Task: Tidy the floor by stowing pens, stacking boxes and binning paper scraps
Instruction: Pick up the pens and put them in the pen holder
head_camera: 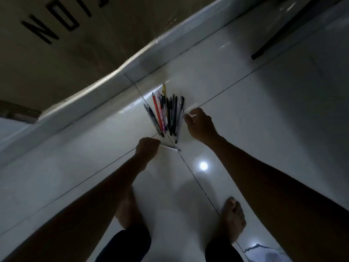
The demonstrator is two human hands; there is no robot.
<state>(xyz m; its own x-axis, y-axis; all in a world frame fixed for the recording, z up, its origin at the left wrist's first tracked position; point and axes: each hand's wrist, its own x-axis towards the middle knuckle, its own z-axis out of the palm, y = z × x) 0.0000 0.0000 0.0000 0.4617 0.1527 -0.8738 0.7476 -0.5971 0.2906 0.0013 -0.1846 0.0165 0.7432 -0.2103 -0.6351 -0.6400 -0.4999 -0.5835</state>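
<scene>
Several pens (166, 114) lie fanned out in a bunch on the white tiled floor (245, 114), among them a red one, a pink one, a yellow one and several black ones. My left hand (148, 147) is closed around a white pen (170, 147) that points right, just below the bunch. My right hand (201, 123) hovers at the right side of the bunch, its fingertips pinching a small white thing; I cannot tell whether it is a pen or a scrap.
A big cardboard box (56, 44) with black letters stands at the upper left, along a white ledge (113, 95). A dark bar (294, 29) crosses the top right. My bare feet (233, 218) stand on the tiles below the hands.
</scene>
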